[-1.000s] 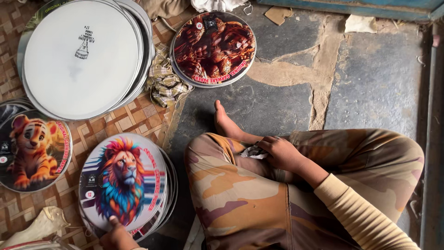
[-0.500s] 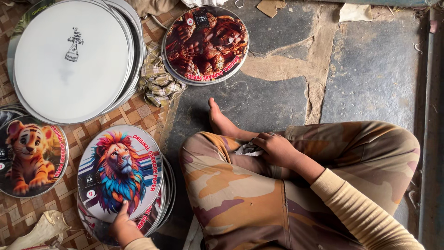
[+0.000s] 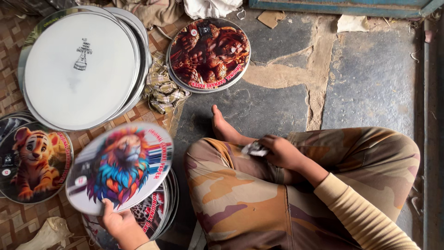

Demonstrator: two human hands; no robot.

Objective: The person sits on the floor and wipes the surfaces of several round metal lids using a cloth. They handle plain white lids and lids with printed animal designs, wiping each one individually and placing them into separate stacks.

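Change: since half a second ago the round disc with a colourful lion print (image 3: 121, 167) has come up off its stack and now tilts in the air, a little blurred.
Left hand: the left hand (image 3: 118, 222) grips the near edge of the lion disc, fingers closed on the rim, at the near left of the scene.
Right hand: the right hand (image 3: 282, 152) rests on the lap in camouflage trousers (image 3: 259, 203), fingers closed on a small crumpled white and grey scrap (image 3: 255, 148); the two hands are well apart.
Stacks: under the lifted disc lies a stack of printed discs (image 3: 159, 213); at the far left a stack of plain white discs (image 3: 81, 69); at the left edge a disc with a tiger cub print (image 3: 32, 162); at the far middle a disc with a dark red print (image 3: 209, 53).
Other things: a checked cloth (image 3: 162, 88) lies between the white stack and the red disc.
Floor: a woven brown mat (image 3: 18, 222) on the left, grey stone floor (image 3: 370, 83) on the right, with a bare foot (image 3: 224, 126) on it.
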